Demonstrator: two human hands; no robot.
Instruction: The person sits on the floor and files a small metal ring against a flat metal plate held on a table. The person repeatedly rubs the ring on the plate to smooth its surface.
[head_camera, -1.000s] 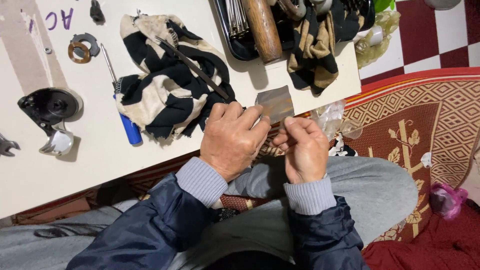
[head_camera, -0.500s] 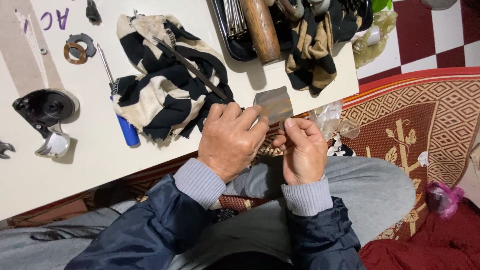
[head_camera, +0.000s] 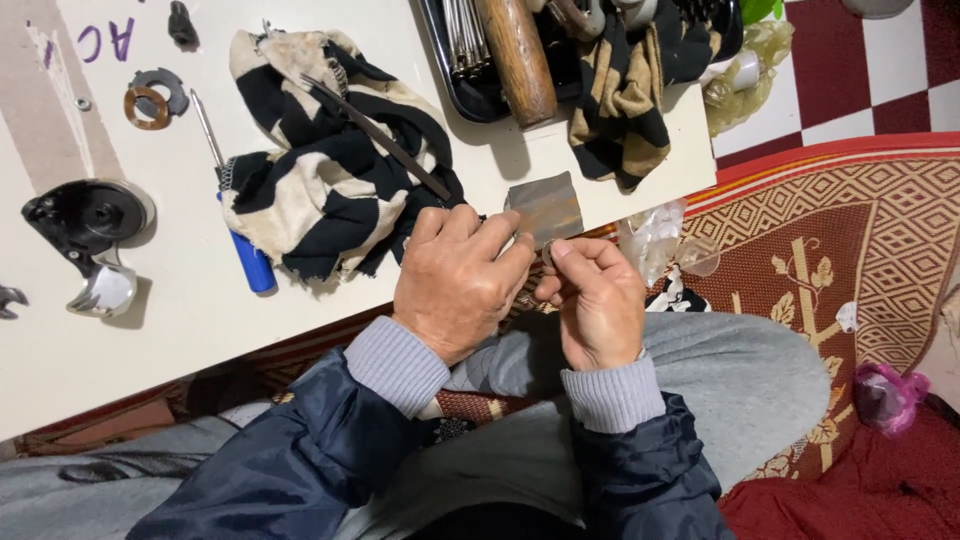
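My left hand (head_camera: 458, 282) and my right hand (head_camera: 594, 297) meet at the front edge of a white table (head_camera: 180, 330). The fingers of both hands pinch a small part between them; it is mostly hidden and I cannot tell what it is. Just beyond my fingertips a grey piece of abrasive paper (head_camera: 546, 206) lies flat on the table edge. A black and cream striped cloth (head_camera: 320, 170) sits left of it with a thin dark metal file (head_camera: 380, 140) lying across it.
A blue-handled screwdriver (head_camera: 238, 230) lies beside the cloth. A black round housing (head_camera: 85, 215), a metal clip, and rings (head_camera: 150, 98) rest at the left. A black tray (head_camera: 480, 90) holds a wooden handle (head_camera: 518, 55) and another striped cloth (head_camera: 625, 100). A patterned red rug (head_camera: 850, 250) covers the floor.
My hands stay together at the table edge with only slight finger movement. The view has shifted a little.
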